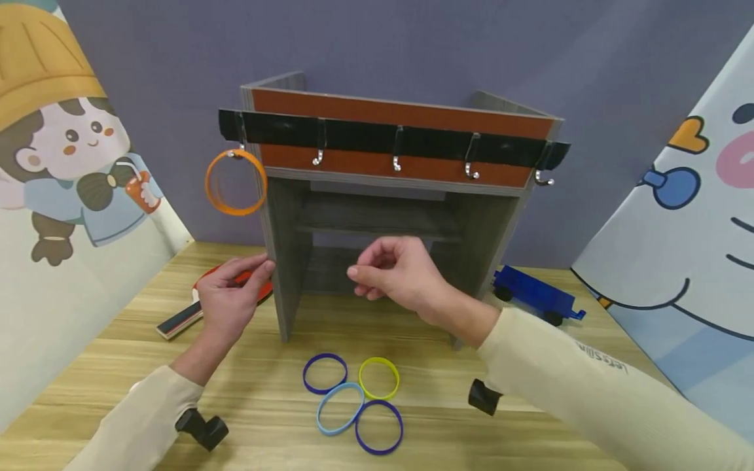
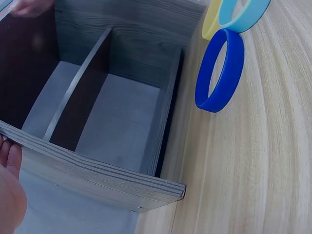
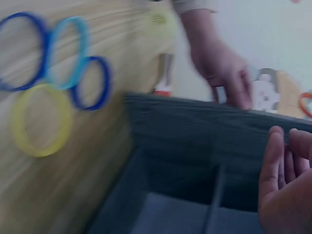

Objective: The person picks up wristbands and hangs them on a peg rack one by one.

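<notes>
An orange wristband hangs from the leftmost hook of the black hook strip on a grey shelf unit. My left hand touches the outer side of the unit's left panel with its fingertips. In front of the shelf openings, my right hand is raised with loosely bent fingers and nothing in them. On the table lie a dark blue wristband, a yellow wristband, a light blue wristband and another dark blue wristband, close together.
A table tennis paddle lies left of the unit, partly behind my left hand. To the right stands a blue toy wagon with black wheels. Several other silver hooks on the strip hold nothing. Cartoon-printed panels flank the table.
</notes>
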`<action>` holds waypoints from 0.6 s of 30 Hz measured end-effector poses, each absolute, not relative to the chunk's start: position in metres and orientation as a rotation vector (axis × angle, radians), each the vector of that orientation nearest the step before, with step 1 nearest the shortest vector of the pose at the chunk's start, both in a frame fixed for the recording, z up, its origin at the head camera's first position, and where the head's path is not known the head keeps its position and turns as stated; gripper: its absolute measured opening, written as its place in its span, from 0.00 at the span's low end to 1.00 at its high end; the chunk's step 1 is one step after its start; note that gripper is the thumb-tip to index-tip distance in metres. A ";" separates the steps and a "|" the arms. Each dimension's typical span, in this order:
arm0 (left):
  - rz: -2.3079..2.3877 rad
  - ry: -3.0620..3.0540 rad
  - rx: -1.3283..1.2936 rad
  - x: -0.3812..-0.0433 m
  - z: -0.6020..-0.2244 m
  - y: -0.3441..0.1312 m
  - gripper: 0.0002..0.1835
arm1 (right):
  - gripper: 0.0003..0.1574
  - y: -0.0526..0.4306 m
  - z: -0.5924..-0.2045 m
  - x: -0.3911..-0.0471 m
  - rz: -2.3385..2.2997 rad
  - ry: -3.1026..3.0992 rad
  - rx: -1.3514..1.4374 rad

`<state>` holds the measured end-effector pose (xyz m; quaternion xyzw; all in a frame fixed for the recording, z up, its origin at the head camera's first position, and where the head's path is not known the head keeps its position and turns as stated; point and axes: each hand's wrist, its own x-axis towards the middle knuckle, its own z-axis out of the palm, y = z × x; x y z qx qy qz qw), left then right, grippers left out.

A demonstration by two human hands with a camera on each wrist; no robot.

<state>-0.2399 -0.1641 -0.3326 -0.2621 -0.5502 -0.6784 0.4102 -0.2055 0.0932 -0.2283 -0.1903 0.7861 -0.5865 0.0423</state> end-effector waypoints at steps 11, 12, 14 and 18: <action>-1.748 -1.394 -0.655 -0.228 -0.319 -0.158 0.08 | 0.06 0.154 -0.321 -0.201 -1.592 2.464 -0.518; -1.744 -1.406 -0.641 -0.229 -0.320 -0.159 0.08 | 0.06 0.157 -0.330 -0.200 -1.579 2.460 -0.504; -1.743 -1.423 -0.627 -0.232 -0.324 -0.162 0.08 | 0.07 0.163 -0.347 -0.196 -1.554 2.458 -0.482; -1.737 -1.475 -0.593 -0.237 -0.329 -0.165 0.07 | 0.07 0.169 -0.371 -0.191 -1.586 2.389 -0.405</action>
